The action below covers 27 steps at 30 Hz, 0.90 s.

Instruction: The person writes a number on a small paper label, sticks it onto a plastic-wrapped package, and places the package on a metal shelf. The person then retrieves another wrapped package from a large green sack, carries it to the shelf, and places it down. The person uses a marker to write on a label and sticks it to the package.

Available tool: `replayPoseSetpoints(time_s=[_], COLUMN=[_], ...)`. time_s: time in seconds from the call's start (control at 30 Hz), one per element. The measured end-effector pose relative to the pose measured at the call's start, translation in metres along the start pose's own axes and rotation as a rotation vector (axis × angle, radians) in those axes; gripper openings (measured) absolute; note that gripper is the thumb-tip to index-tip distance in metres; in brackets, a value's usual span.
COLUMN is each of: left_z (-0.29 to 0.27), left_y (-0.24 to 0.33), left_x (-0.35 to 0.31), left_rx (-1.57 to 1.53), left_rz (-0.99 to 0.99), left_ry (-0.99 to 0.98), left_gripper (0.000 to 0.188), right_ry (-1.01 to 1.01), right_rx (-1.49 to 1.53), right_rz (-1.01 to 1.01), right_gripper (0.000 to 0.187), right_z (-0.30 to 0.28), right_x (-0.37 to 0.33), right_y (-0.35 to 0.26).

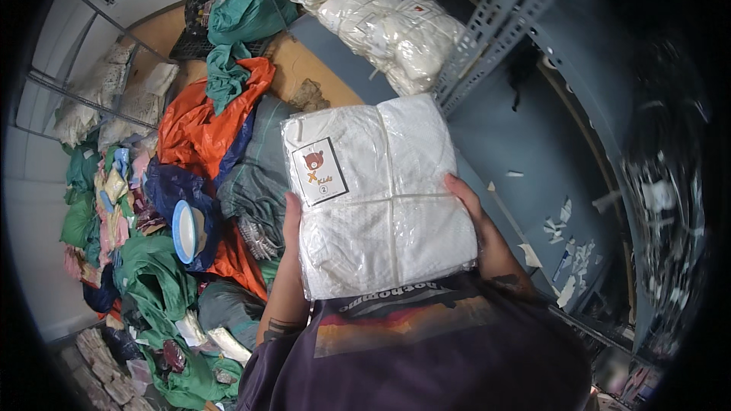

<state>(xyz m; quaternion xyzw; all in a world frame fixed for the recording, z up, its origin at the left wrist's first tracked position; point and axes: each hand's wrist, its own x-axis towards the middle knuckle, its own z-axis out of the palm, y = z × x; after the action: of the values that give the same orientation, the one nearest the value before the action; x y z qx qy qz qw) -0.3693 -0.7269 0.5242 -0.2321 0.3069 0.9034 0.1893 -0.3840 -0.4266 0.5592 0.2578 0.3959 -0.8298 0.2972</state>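
Between my two hands I hold a packet of folded white cloth, wrapped in clear plastic and tied crosswise with a pale string. A label with a red bear's head shows at its upper left corner. My left hand grips the left edge, its thumb upright beside the plastic. On the opposite edge my right hand has its thumb over the top face. The other fingers of both hands are hidden beneath the packet. It is held in front of my dark printed shirt.
Similar tied white packets lie on a grey shelf beyond. A perforated metal post rises at the right, by a grey surface with paper scraps. Orange sheeting, green bags and a white-and-blue basin crowd the left.
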Motion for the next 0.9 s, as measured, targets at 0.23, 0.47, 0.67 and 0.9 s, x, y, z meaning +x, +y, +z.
replayPoseSetpoints(time_s=[0.23, 0.47, 0.67, 0.9], left_z=[-0.003, -0.027, -0.053, -0.061], left_y=[0.078, 0.136, 0.196, 0.234], left_x=[0.105, 0.208, 0.275, 0.315], left_rx=[-0.068, -0.097, -0.066, -0.073], left_rz=[-0.032, -0.100, -0.158, -0.221], left_ry=[0.015, -0.008, -0.078, -0.101], left_gripper=[0.085, 0.085, 0.084, 0.087], right_ry=[-0.074, 0.056, 0.147, 0.296], right_rx=[-0.168, -0.072, 0.068, 0.140], right_rz=[0.018, 0.040, 0.008, 0.010], right_gripper=[0.083, 0.077, 0.073, 0.069], right_z=[0.030, 0.063, 0.112, 0.177], right_x=[0.118, 0.200, 0.251, 0.279], right_y=[-0.070, -0.100, -0.109, -0.124])
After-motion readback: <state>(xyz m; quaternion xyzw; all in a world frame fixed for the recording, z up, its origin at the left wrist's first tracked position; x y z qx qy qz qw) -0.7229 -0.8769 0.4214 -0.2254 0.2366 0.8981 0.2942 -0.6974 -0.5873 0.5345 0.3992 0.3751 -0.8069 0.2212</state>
